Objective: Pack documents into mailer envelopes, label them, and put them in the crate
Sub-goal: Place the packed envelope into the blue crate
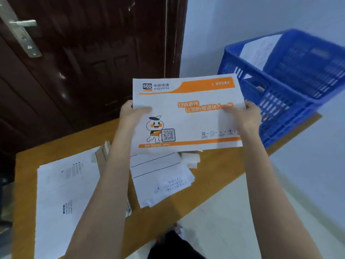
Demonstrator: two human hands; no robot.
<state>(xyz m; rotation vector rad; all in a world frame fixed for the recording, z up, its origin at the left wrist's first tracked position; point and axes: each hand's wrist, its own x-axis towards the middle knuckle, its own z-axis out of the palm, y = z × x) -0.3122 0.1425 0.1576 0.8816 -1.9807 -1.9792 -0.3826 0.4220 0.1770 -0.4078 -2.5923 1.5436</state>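
Observation:
A white and orange mailer envelope (186,116) with a cartoon figure and a QR code is held up flat above the wooden table (214,176). My left hand (130,114) grips its left edge, thumb on the front. My right hand (244,114) grips its right edge, thumb on the front too. The blue plastic crate (291,94) stands at the table's far right, just beyond the envelope, with a white mailer leaning inside it (257,51). Loose documents (160,180) lie under the envelope.
A large stack of white sheets (63,199) covers the table's left part. Small white label slips (192,159) and a brown cardboard piece (102,154) lie near the middle. A dark wooden door (84,62) stands behind the table, a pale wall to the right.

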